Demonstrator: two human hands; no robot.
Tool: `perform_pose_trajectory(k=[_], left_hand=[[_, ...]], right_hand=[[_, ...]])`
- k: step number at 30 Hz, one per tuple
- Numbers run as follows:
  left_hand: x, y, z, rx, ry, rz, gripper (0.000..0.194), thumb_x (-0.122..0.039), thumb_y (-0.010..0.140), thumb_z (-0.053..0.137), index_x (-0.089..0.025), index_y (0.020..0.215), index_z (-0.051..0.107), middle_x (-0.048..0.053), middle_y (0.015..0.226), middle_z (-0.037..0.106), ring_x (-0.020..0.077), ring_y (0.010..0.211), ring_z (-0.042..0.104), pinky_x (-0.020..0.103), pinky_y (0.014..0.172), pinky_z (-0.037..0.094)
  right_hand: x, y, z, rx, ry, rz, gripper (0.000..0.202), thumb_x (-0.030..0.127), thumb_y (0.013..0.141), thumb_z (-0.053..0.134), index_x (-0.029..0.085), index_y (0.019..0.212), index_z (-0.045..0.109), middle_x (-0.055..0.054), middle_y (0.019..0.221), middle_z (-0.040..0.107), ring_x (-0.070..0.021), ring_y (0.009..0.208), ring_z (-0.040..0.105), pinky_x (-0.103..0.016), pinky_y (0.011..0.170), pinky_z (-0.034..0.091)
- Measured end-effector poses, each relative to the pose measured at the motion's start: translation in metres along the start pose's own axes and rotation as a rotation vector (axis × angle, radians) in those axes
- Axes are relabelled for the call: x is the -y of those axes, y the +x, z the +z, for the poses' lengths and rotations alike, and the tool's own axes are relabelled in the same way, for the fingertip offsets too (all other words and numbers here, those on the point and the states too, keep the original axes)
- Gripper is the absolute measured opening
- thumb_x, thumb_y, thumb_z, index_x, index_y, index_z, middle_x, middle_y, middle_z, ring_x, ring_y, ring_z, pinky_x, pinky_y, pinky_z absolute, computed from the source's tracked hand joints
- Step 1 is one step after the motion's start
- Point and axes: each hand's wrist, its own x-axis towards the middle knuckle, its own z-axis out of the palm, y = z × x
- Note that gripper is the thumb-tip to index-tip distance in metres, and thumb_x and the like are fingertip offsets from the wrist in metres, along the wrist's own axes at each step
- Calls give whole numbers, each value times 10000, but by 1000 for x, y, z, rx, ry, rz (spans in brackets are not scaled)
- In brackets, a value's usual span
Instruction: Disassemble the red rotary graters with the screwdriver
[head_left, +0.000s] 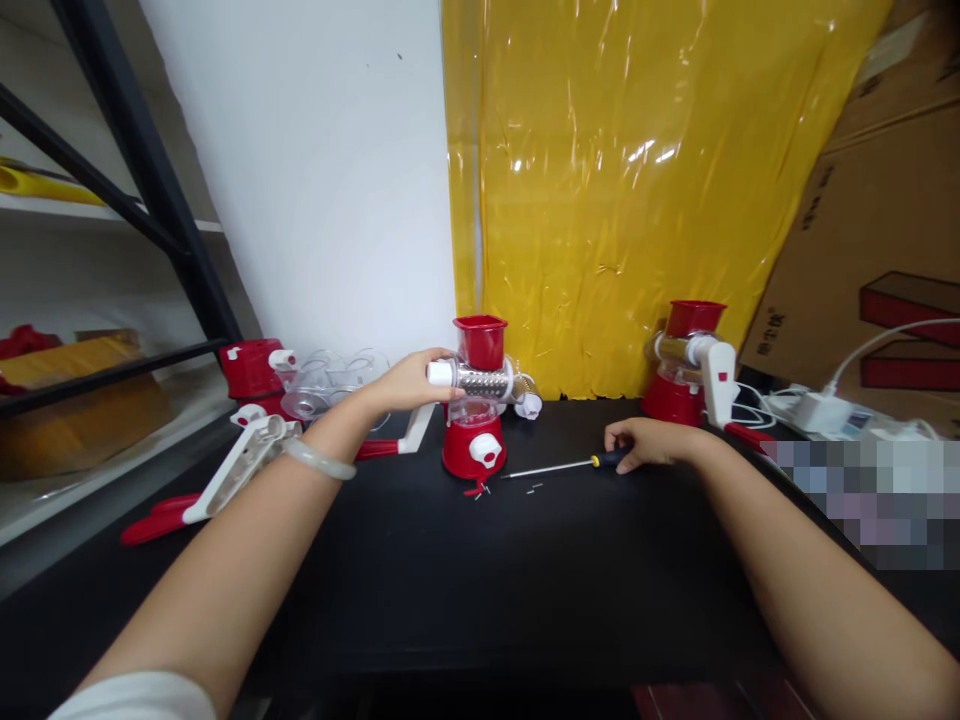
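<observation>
A red and clear rotary grater (482, 345) stands upright in the middle of the black table. My left hand (412, 380) grips it from the left, thumb and fingers around the clear housing beside the metal drum (484, 382). To the right, my right hand (645, 442) has its fingers closed on the dark handle of a screwdriver (551, 468). The screwdriver's shaft lies low over the tabletop, its tip pointing left toward the grater's base. Several small screws (534, 489) and a small red piece (474, 490) lie in front of the base.
A second rotary grater (679, 390) with a white crank (721, 385) stands at the back right near a charger (823, 410) and cables. On the left are red grater parts (253, 368), clear housings (330, 380) and white cranks with red handles (225, 480). Shelving (172, 200) borders the left.
</observation>
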Motion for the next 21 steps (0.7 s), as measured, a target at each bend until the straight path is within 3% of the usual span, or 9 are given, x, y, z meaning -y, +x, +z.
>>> perform_pose_trajectory(k=[10,17,21], left_hand=[[7,32,18,192,-182,68,692,-284,607,783,-162,1241,534,100,1029,677,223,849,646,357,777,503],[15,27,20,158,-175,97,664,-289,647,773,-169,1252,528,123,1184,639,243,1011,629,368,886,479],[22,22,27,114,-236,95,627,-316,667,759,-153,1228,531,125,1165,647,233,1011,628,388,918,467]], right_hand=[[8,-3,0,6,51,-24,334,227,566,754,198,874,630,-12,879,614,-195,831,584,-266,718,413],[8,-1,2,6,19,-26,355,235,576,766,191,903,636,-14,880,599,-183,814,574,-261,707,407],[9,-1,3,8,-15,-17,367,250,583,775,192,916,632,-13,881,597,-180,806,574,-255,693,410]])
